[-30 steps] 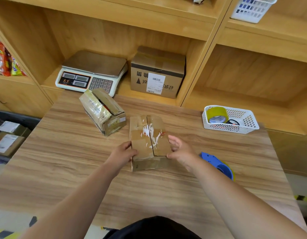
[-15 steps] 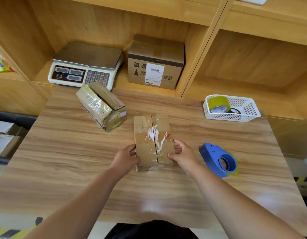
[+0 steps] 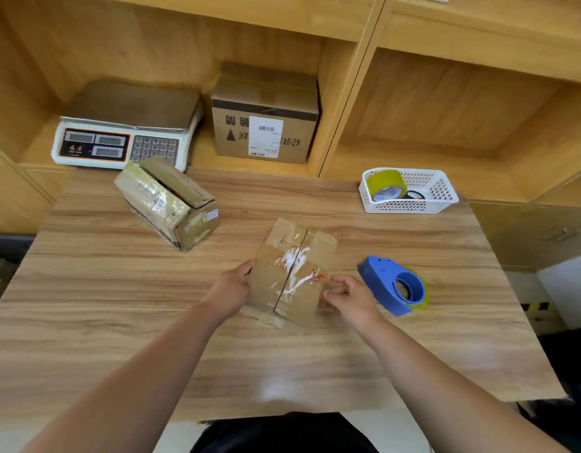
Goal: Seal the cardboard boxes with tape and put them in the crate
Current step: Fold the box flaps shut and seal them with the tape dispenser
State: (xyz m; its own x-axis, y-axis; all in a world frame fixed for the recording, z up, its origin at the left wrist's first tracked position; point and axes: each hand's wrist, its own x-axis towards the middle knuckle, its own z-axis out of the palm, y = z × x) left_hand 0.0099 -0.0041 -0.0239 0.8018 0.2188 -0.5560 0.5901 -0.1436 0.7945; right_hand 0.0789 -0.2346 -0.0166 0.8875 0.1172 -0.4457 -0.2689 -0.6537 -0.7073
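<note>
Small cardboard box [image 3: 292, 273] is laid flat at the centre of the wooden table [image 3: 119, 322], flaps closed, with a seam down the middle and white label residue on top. Its left edge is gripped by the left hand [image 3: 232, 287], thumb on top. The right hand [image 3: 348, 295] is held just beside the box's right edge, fingers loosely curled, nothing held; contact with the box cannot be told. Blue tape dispenser [image 3: 393, 286] is set just right of that hand. Second box [image 3: 166, 204], tape-wrapped, is lying askew at far left, well apart. White basket [image 3: 410, 207] with yellow tape roll [image 3: 385, 183] is placed far right. Scale [image 3: 125, 129] and labelled carton [image 3: 266, 116] are seen on the shelf behind.
</note>
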